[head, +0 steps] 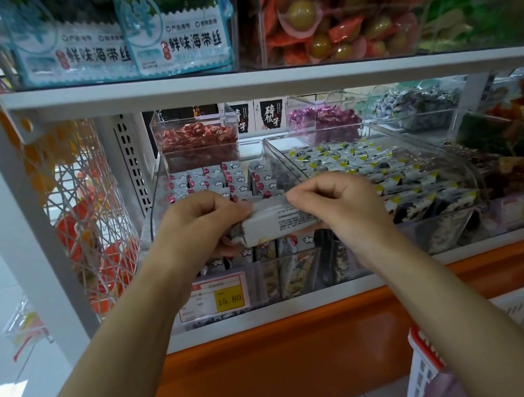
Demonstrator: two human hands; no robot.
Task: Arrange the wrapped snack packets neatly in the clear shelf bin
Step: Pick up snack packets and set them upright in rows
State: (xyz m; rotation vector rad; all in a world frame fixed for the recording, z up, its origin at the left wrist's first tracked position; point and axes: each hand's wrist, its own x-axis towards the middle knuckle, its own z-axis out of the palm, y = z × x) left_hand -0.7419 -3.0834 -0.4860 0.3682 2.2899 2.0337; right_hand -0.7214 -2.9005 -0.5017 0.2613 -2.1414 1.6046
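Observation:
A clear shelf bin [154, 206] on the lower shelf holds rows of silver wrapped snack packets [234, 177] with red and white marks, standing on edge. Both hands hold one stack of these packets [277, 221] just above the bin's front part. My left hand [196, 221] grips the stack's left end with curled fingers. My right hand [332, 202] pinches its right end from above. The stack lies level, its printed back facing me. More packets show under the stack, behind the bin's front wall.
To the right, another clear bin [433, 228] holds yellow-marked packets. Smaller bins of red [198, 136] and purple [323, 115] sweets sit behind. A price tag [214, 297] hangs on the bin's front. The upper shelf edge [271, 81] runs overhead. A white basket [523, 340] stands at lower right.

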